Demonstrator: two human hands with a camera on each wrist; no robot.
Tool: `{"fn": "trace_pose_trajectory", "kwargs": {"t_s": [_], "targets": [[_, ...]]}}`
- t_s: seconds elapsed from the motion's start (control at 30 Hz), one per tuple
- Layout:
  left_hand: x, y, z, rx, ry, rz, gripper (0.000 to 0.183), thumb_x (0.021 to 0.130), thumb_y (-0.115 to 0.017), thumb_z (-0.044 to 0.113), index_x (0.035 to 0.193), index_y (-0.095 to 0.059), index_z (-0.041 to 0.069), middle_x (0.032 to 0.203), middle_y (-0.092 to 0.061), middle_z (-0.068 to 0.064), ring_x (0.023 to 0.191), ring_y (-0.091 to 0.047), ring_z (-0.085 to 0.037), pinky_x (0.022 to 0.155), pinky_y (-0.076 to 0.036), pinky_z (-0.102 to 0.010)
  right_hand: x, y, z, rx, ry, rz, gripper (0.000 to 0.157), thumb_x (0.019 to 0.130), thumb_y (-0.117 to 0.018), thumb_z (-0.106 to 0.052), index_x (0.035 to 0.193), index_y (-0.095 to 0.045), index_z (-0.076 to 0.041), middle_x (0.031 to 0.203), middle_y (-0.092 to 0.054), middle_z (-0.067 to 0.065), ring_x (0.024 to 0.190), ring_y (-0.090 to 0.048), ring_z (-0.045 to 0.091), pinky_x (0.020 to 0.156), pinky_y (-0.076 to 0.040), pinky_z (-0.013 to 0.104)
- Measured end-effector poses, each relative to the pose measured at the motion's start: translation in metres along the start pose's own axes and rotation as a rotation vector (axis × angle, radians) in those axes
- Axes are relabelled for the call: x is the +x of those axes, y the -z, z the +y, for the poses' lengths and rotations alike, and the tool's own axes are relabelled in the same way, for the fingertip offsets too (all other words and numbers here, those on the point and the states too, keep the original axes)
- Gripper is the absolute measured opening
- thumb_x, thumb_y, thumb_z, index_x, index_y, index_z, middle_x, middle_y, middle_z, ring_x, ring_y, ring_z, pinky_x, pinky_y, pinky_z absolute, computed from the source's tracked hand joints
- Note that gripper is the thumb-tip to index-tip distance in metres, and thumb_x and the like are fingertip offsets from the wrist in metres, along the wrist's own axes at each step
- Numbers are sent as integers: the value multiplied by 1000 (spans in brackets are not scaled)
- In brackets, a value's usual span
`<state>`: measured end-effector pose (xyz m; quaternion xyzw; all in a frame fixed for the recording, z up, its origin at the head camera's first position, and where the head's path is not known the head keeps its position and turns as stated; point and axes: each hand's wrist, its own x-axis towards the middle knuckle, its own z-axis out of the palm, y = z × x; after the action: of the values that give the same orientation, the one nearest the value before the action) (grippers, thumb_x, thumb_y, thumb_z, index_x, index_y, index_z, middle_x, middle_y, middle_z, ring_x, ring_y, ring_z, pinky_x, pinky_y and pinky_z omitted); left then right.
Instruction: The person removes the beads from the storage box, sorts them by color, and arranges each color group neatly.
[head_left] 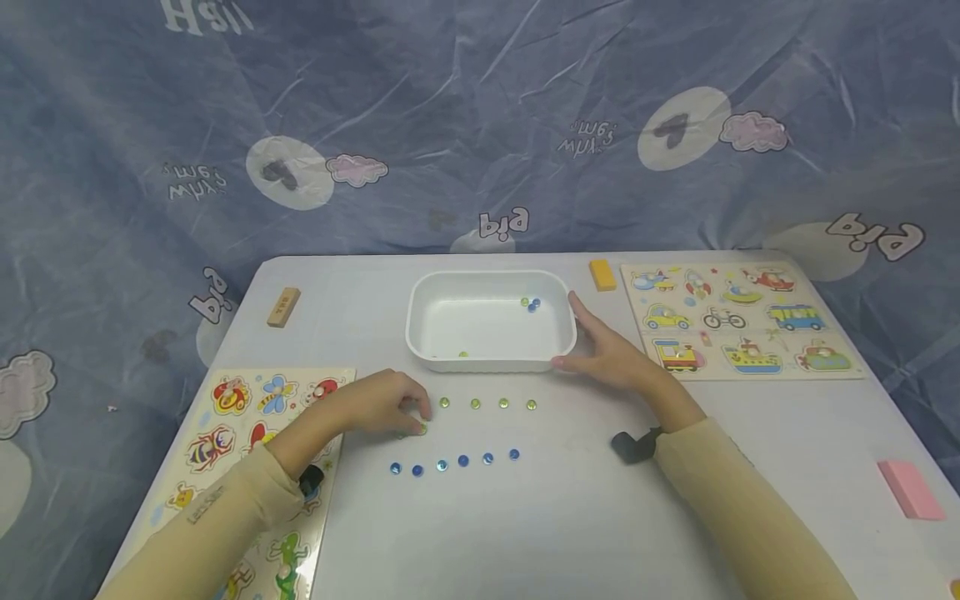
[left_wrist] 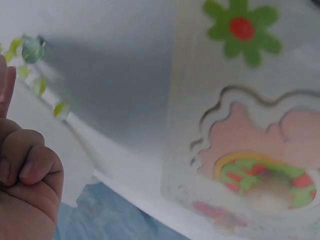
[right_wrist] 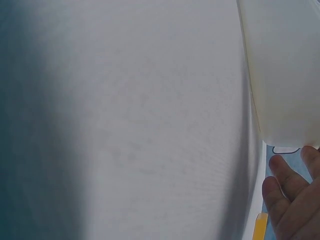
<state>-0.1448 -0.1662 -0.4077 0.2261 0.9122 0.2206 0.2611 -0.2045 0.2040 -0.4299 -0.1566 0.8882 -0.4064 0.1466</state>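
A row of green glass marbles point(head_left: 475, 403) lies in front of a white plastic tub point(head_left: 491, 365), with a row of blue marbles point(head_left: 463, 460) nearer me. My left hand point(head_left: 386, 404) is at the left end of the green row, thumb and finger pinching a green marble point(head_left: 423, 429). In the left wrist view, the other fingers point(left_wrist: 32, 165) of that hand are curled into the palm. My right hand point(head_left: 611, 354) holds the tub's right front corner, thumb on the front wall and fingers along the right end. A few green and blue marbles point(head_left: 532, 308) lie inside the tub.
An insect puzzle board point(head_left: 337, 379) lies under my left forearm. A vehicle puzzle board point(head_left: 716, 333) is at the right. Also on the white table are a wooden block point(head_left: 283, 307), a yellow block point(head_left: 602, 275) and a pink block point(head_left: 911, 490). Patterned blue cloth point(head_left: 450, 125) hangs behind.
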Motion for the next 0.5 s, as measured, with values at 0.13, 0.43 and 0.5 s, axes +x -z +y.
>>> {"fn": "trace_pose_trajectory", "kwargs": {"t_s": [0.13,0.43,0.5], "targets": [[-3,13,4,-28,-43,51,12,79,-75,28,90,-71,26,63,-55,11,60,-45,-7,60,-42,-25,-1,0,0,-1,-10,2,109,74,-74,-51,149,5,-38,158,1,-14,148,-1,16,118,-10,48],[3,52,18,-73,-78,202,15,83,-72,29,97,-69,25,56,-32,5,53,-32,-11,52,-36,-25,-1,0,-1,6,-8,-4,110,75,-74,-50,150,5,-35,159,1,-11,148,0,19,118,-9,50],[8,57,19,-69,-80,217,17,83,-72,28,99,-68,24,57,-32,4,54,-32,-12,55,-37,-26,-1,-1,-2,7,-10,2,110,75,-75,-50,150,4,-34,159,1,-10,148,-1,19,118,-9,49]]}}
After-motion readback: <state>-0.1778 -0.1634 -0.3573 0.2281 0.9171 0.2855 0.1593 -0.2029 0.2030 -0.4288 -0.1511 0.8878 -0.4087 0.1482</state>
